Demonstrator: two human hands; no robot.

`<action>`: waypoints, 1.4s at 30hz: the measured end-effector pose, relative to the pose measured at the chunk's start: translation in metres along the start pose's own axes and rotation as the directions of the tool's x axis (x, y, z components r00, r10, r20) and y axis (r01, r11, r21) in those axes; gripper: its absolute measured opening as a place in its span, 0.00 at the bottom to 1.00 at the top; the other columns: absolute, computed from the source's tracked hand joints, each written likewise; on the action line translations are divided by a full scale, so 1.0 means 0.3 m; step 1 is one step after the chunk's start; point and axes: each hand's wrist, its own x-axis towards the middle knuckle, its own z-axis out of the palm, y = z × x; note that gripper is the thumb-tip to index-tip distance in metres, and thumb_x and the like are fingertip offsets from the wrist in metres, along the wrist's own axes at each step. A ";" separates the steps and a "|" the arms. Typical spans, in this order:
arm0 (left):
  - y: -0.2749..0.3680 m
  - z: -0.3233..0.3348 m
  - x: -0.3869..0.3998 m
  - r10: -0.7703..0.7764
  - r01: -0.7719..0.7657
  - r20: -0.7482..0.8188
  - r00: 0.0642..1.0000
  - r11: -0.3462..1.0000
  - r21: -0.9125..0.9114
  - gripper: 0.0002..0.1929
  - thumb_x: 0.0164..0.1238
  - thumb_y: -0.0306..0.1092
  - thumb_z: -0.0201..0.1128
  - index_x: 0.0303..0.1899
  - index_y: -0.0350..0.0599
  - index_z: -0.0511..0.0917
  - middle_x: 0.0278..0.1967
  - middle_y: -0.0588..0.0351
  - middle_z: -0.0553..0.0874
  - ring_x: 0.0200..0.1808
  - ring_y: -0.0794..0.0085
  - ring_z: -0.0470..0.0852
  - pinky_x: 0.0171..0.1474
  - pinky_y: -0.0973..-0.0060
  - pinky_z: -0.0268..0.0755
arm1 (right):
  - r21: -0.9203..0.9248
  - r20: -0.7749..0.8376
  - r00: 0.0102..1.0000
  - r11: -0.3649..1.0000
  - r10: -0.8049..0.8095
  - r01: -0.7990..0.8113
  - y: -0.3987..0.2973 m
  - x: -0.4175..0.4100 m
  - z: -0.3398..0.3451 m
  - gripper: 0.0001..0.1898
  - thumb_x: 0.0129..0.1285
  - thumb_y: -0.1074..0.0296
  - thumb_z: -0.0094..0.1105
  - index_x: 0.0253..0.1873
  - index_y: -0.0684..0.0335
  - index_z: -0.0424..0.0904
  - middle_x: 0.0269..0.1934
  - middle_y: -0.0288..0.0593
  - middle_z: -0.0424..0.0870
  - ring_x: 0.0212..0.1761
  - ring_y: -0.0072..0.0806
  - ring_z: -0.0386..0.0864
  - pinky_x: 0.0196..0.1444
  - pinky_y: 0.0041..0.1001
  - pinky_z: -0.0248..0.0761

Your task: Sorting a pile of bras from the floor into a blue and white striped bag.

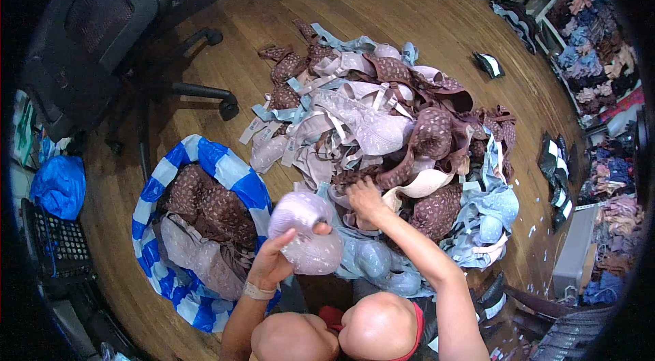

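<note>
My left hand (276, 261), with a pale band at the wrist, holds a folded lilac bra (312, 248) by its edge, its cups facing up. My right hand (366, 202) reaches into a big pile of bras, its fingers bent against a brown lace-like piece (358, 177); whether they grip it is hard to tell. The pile holds a patterned lilac bra (368, 126), brown floral bras (432, 138) and light blue bras (494, 212). At the left, a blue-and-white checked bag (153, 192) stands with its mouth wide, holding brown bras (204, 202) and a greyish lilac bra (192, 253).
A black office chair (102, 23) is at the upper left, its wheeled base reaching toward the pile. Black packages with white labels (555, 172) lie on the wooden floor (245, 23) at the right. Shelves of clothing (588, 44) line the right edge. A blue plastic bag (59, 187) sits far left.
</note>
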 end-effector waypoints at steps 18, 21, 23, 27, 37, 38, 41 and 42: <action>-0.022 0.071 0.174 0.179 -0.175 0.027 0.984 0.979 -0.107 0.35 0.61 0.57 0.51 0.61 0.39 0.58 0.62 0.49 0.64 0.63 0.63 0.63 0.64 0.62 0.55 | 0.868 -0.409 0.884 -0.202 0.227 0.454 -0.328 -0.015 -0.841 0.19 0.64 0.66 0.51 0.56 0.68 0.64 0.48 0.41 0.72 0.50 0.22 0.69 0.53 0.22 0.61; 0.055 0.069 0.222 0.349 -0.143 0.456 0.819 0.893 -0.427 0.45 0.54 0.70 0.46 0.66 0.45 0.51 0.65 0.49 0.57 0.65 0.54 0.58 0.66 0.55 0.49 | 0.858 -0.266 0.937 -0.387 0.226 0.337 -0.325 -0.151 -0.738 0.26 0.65 0.70 0.46 0.65 0.66 0.50 0.57 0.45 0.66 0.58 0.28 0.65 0.61 0.28 0.56; 0.101 0.058 0.210 0.394 -0.290 0.208 0.895 0.869 -0.401 0.44 0.56 0.67 0.48 0.66 0.42 0.50 0.65 0.45 0.57 0.66 0.53 0.56 0.66 0.54 0.46 | 0.911 -0.097 0.951 -0.359 0.295 0.205 -0.296 -0.221 -0.628 0.25 0.65 0.71 0.47 0.65 0.64 0.51 0.58 0.44 0.65 0.60 0.28 0.62 0.62 0.28 0.54; 0.157 0.073 0.227 0.375 -0.345 0.168 0.912 0.920 -0.186 0.34 0.63 0.50 0.50 0.62 0.32 0.55 0.61 0.41 0.64 0.63 0.54 0.61 0.65 0.59 0.51 | 0.966 0.186 0.952 -0.222 0.245 -0.131 -0.235 -0.307 -0.408 0.24 0.67 0.65 0.47 0.64 0.63 0.52 0.56 0.38 0.66 0.57 0.22 0.64 0.59 0.25 0.56; 0.076 0.134 0.151 0.068 -0.053 -0.051 0.996 0.968 0.244 0.27 0.62 0.29 0.54 0.62 0.39 0.56 0.56 0.46 0.70 0.58 0.59 0.70 0.60 0.62 0.62 | 0.395 -0.609 0.758 0.918 0.235 0.032 0.075 -0.119 -0.288 0.08 0.58 0.73 0.52 0.41 0.70 0.74 0.36 0.53 0.77 0.41 0.44 0.74 0.45 0.33 0.67; 0.085 0.133 0.147 -0.043 0.039 0.027 0.999 0.988 0.148 0.24 0.67 0.35 0.50 0.62 0.38 0.56 0.57 0.46 0.69 0.58 0.59 0.69 0.61 0.61 0.61 | 0.430 -0.577 0.786 0.901 0.224 0.059 0.105 -0.065 -0.254 0.09 0.58 0.74 0.50 0.42 0.70 0.74 0.38 0.53 0.78 0.43 0.45 0.75 0.47 0.33 0.67; 0.123 0.121 0.130 0.278 -0.275 0.083 0.957 0.961 -0.037 0.24 0.70 0.42 0.44 0.62 0.37 0.56 0.58 0.45 0.68 0.59 0.57 0.68 0.61 0.59 0.60 | 0.888 -0.181 0.725 0.427 0.665 -0.169 0.158 0.071 -0.112 0.23 0.58 0.64 0.53 0.53 0.77 0.66 0.49 0.63 0.73 0.53 0.49 0.72 0.55 0.33 0.63; 0.130 0.115 0.119 0.317 -0.312 0.058 0.947 0.947 -0.082 0.26 0.71 0.48 0.39 0.60 0.36 0.58 0.58 0.43 0.67 0.60 0.56 0.67 0.61 0.57 0.59 | 0.882 -0.179 0.741 0.440 0.647 -0.172 0.182 0.092 -0.078 0.23 0.58 0.64 0.53 0.53 0.77 0.66 0.49 0.63 0.73 0.53 0.49 0.72 0.55 0.33 0.63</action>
